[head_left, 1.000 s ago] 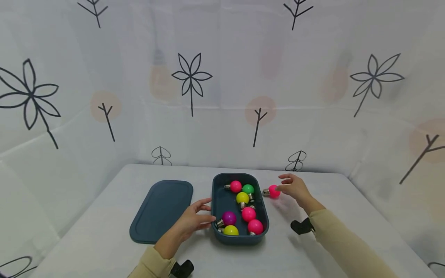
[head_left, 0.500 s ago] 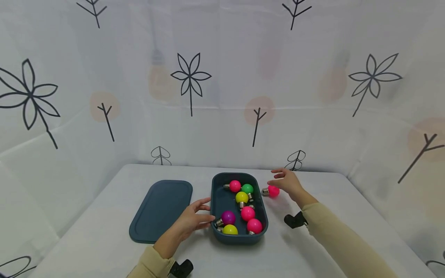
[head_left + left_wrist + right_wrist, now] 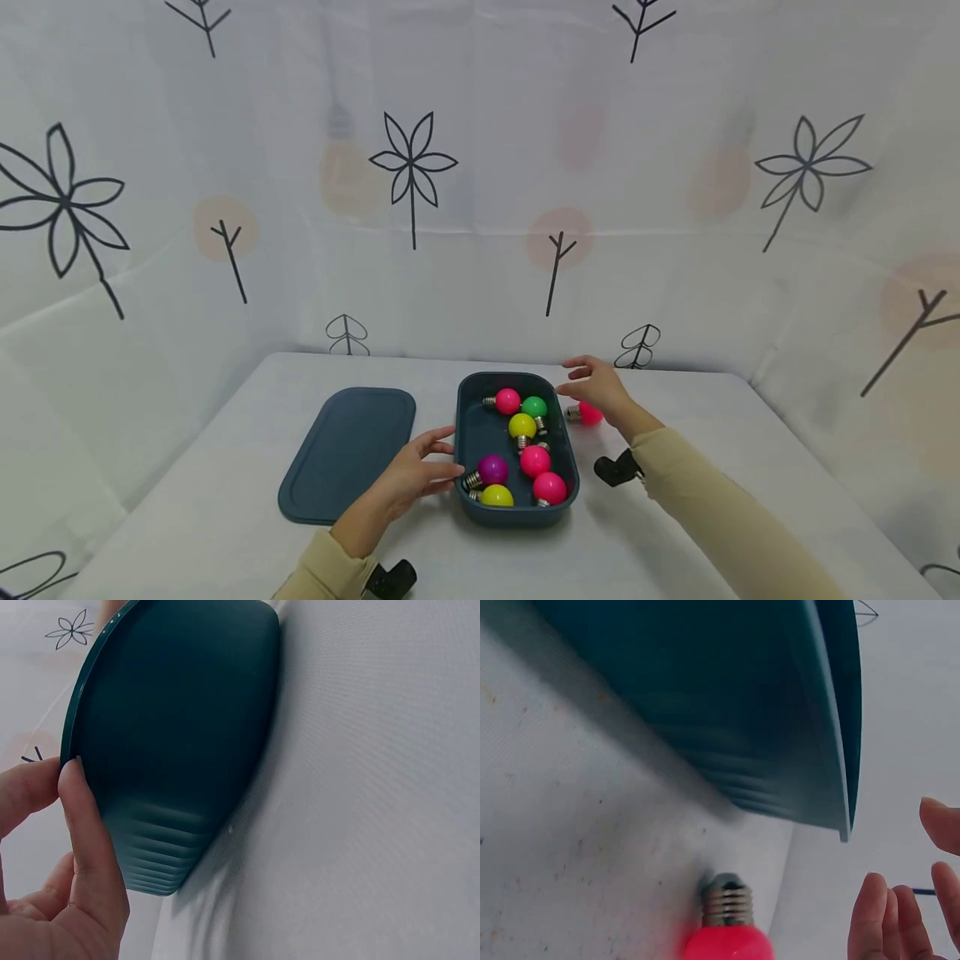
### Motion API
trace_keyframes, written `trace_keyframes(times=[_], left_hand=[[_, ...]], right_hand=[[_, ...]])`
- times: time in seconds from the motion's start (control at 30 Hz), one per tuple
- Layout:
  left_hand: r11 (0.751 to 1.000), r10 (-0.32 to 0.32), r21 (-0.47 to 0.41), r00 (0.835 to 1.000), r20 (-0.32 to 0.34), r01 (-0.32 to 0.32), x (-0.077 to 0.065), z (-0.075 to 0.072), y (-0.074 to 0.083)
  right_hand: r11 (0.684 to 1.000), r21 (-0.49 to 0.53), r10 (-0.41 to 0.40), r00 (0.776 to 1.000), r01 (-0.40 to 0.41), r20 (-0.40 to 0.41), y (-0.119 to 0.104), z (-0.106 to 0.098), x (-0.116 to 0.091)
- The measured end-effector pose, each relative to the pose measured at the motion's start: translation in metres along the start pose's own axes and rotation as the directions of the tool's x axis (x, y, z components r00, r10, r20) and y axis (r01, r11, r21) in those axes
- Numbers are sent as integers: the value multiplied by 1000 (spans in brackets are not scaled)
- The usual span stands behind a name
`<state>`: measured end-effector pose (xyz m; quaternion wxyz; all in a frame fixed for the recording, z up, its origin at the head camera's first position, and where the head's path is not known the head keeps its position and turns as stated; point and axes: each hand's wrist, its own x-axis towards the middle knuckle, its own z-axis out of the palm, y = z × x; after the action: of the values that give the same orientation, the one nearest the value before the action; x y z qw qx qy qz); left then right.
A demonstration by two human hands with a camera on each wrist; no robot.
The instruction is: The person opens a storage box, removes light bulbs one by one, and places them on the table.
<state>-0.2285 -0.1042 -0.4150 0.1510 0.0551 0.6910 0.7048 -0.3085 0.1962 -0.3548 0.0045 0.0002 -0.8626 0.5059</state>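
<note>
A dark blue-green plastic box (image 3: 517, 518) holds several round coloured light bulbs, among them a purple bulb (image 3: 492, 469) and a green bulb (image 3: 534, 407). At its left side, my left hand (image 3: 412, 475) pinches the rim between thumb and finger; the left wrist view shows the fingertips on the box edge (image 3: 180, 712). My right hand (image 3: 600, 392) hovers by the far right corner, fingers spread and holding nothing. In the right wrist view its fingertips (image 3: 874, 900) stand apart from the box (image 3: 780, 742). A pink bulb (image 3: 588, 414) lies outside the box, beneath the right hand.
A flat lid (image 3: 348, 457) of the same dark colour lies left of the box, beside my left hand. Both stand on a white-covered table (image 3: 660, 533). A patterned white curtain (image 3: 480, 283) hangs behind the table.
My right hand has moved left from over the loose pink bulb toward the box's far right corner, leaving the bulb on the table. My left hand has stayed at the rim.
</note>
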Motion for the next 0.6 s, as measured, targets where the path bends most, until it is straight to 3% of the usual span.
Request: trace_keyframes(times=[0.6], left_hand=[[1000, -1, -7, 1000, 5, 1, 2, -1, -1]], right_hand=[[998, 65, -31, 997, 26, 75, -23, 27, 7]])
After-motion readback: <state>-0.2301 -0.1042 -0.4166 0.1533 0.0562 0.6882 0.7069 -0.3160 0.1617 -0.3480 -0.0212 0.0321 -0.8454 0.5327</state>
